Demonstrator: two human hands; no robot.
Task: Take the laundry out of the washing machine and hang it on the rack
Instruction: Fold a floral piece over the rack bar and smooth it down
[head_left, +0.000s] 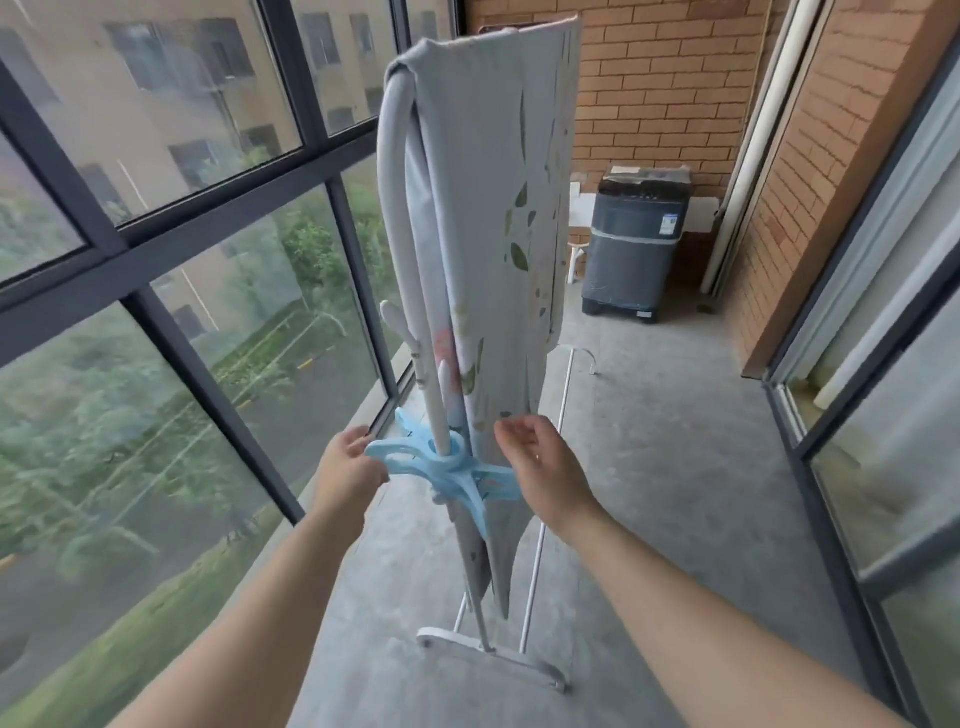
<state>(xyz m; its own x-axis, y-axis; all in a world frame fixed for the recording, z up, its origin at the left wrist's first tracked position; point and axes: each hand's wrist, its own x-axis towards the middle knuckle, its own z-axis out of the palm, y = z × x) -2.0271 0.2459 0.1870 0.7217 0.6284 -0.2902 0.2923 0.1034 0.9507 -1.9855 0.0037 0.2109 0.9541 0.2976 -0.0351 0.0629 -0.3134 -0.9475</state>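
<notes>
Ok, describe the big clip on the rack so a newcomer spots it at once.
Start at the white drying rack beside the windows, draped with a pale leaf-print sheet. On its near upright pole, between the left hand and right hand, sits the clip. It alone is light-blue plastic, ringed round the pole, the left hand holding one end.
</notes>
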